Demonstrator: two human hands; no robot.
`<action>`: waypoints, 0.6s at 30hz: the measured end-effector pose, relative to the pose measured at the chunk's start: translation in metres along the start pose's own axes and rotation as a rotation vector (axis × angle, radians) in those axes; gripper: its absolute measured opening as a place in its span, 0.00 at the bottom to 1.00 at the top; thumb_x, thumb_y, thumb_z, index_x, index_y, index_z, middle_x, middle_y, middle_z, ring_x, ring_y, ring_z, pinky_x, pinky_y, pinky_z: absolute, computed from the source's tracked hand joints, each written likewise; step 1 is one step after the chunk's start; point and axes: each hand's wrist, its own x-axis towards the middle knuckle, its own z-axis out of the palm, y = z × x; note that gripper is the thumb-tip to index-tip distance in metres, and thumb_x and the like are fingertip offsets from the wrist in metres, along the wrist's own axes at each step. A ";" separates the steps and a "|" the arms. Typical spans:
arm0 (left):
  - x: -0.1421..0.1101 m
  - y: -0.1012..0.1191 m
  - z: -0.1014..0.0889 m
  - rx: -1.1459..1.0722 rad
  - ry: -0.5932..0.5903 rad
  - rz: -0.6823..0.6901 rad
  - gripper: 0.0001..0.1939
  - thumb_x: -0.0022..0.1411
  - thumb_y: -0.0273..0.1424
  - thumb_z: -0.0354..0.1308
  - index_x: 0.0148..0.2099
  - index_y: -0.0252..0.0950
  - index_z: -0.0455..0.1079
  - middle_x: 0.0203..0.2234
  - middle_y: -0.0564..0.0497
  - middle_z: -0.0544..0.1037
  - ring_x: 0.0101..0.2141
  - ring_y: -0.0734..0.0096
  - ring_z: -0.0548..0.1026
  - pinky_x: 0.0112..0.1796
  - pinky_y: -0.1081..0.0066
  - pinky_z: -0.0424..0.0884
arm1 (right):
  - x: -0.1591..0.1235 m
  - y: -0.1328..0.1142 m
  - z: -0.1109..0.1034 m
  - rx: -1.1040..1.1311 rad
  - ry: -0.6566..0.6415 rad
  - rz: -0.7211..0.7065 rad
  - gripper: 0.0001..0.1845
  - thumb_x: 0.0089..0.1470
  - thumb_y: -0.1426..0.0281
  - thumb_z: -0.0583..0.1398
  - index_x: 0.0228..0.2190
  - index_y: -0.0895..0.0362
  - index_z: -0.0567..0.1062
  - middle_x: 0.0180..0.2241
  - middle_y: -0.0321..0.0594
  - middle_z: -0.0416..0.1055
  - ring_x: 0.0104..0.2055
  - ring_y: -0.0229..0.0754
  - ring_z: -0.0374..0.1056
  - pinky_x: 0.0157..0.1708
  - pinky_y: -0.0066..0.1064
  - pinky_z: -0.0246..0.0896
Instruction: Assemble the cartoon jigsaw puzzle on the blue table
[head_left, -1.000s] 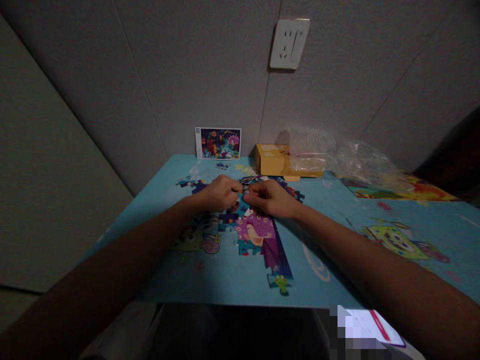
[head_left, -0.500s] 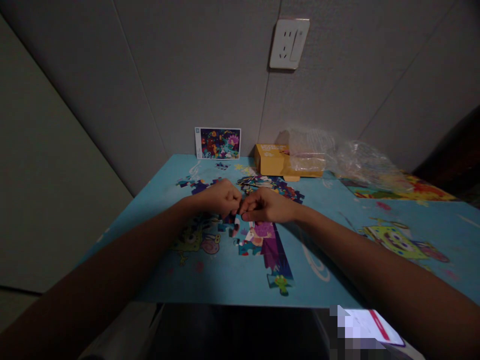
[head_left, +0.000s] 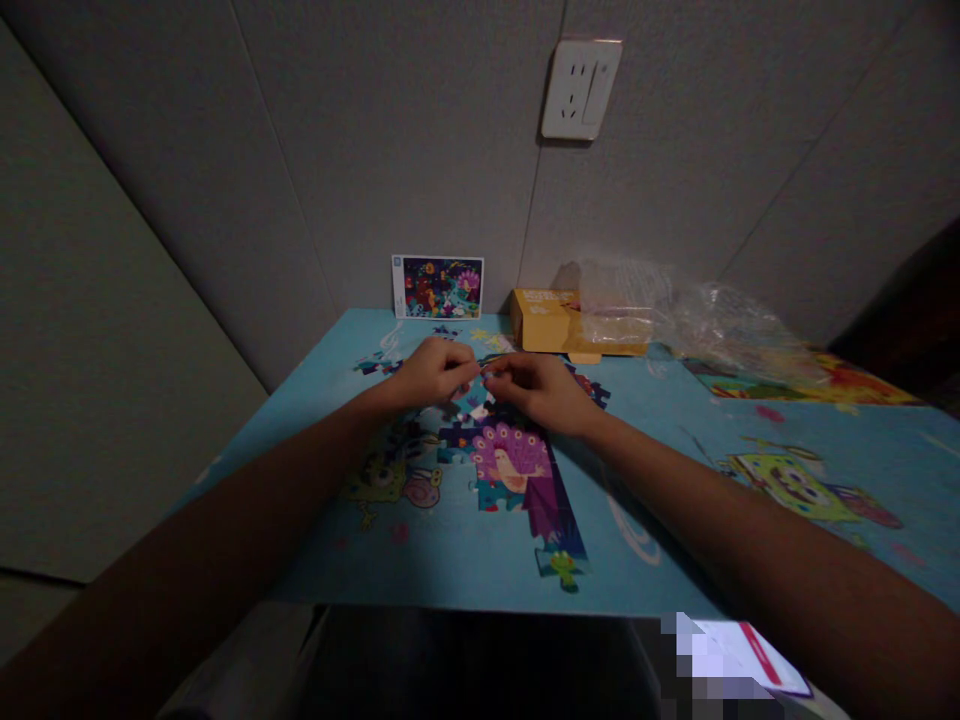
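A light-blue puzzle piece (head_left: 472, 400) with white and pink marks is held up between my two hands. My left hand (head_left: 435, 373) is closed, its thumb and finger pinched at the piece's left side. My right hand (head_left: 544, 392) pinches at the piece's upper right, its fingers curled. Just nearer to me lies a partly joined puzzle (head_left: 517, 460) with a pink peacock, a purple strip and a green frog at its lower end. Loose puzzle pieces (head_left: 592, 388) lie behind my right hand, partly covered by it.
A picture card (head_left: 442, 288) of the puzzle leans on the wall at the back. Beside it is a yellow box (head_left: 544, 322) with clear plastic wrap (head_left: 626, 300) over it. More pieces (head_left: 375, 365) lie left of my hands. A lit phone (head_left: 750, 655) sits below the table's front edge.
Both hands have moved away from me and up, carrying the light-blue piece off the peacock area. The peacock, covered by it before, now shows.
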 end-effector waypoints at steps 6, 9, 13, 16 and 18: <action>0.004 -0.021 -0.017 0.191 0.552 -0.345 0.18 0.58 0.30 0.51 0.16 0.36 0.61 0.13 0.53 0.65 0.19 0.74 0.63 0.24 0.70 0.55 | 0.003 0.007 -0.004 -0.151 0.191 0.030 0.11 0.57 0.66 0.58 0.37 0.60 0.77 0.28 0.43 0.76 0.28 0.40 0.68 0.29 0.32 0.56; 0.004 -0.031 -0.021 0.339 0.571 -0.513 0.16 0.57 0.29 0.51 0.17 0.37 0.65 0.13 0.52 0.67 0.20 0.70 0.65 0.26 0.68 0.55 | 0.002 0.004 -0.002 -0.229 0.180 0.012 0.10 0.56 0.67 0.58 0.35 0.59 0.78 0.28 0.42 0.76 0.28 0.40 0.67 0.29 0.32 0.55; 0.003 -0.039 -0.023 0.403 0.524 -0.581 0.15 0.57 0.30 0.52 0.19 0.37 0.69 0.15 0.49 0.70 0.22 0.65 0.69 0.29 0.66 0.60 | 0.000 -0.001 -0.002 -0.340 0.178 0.006 0.09 0.56 0.69 0.58 0.33 0.60 0.78 0.25 0.40 0.75 0.24 0.37 0.64 0.27 0.31 0.52; 0.004 -0.040 -0.024 0.447 0.493 -0.600 0.16 0.58 0.33 0.51 0.22 0.37 0.74 0.16 0.48 0.72 0.26 0.61 0.71 0.33 0.65 0.63 | 0.000 -0.003 -0.003 -0.386 0.175 0.025 0.09 0.56 0.70 0.58 0.32 0.59 0.78 0.23 0.39 0.73 0.24 0.37 0.63 0.27 0.31 0.50; 0.004 -0.039 -0.025 0.473 0.464 -0.625 0.17 0.60 0.35 0.50 0.27 0.36 0.77 0.18 0.47 0.72 0.30 0.58 0.72 0.37 0.64 0.65 | 0.000 -0.004 -0.004 -0.398 0.157 0.031 0.09 0.56 0.69 0.58 0.32 0.59 0.78 0.23 0.39 0.73 0.24 0.37 0.63 0.27 0.31 0.49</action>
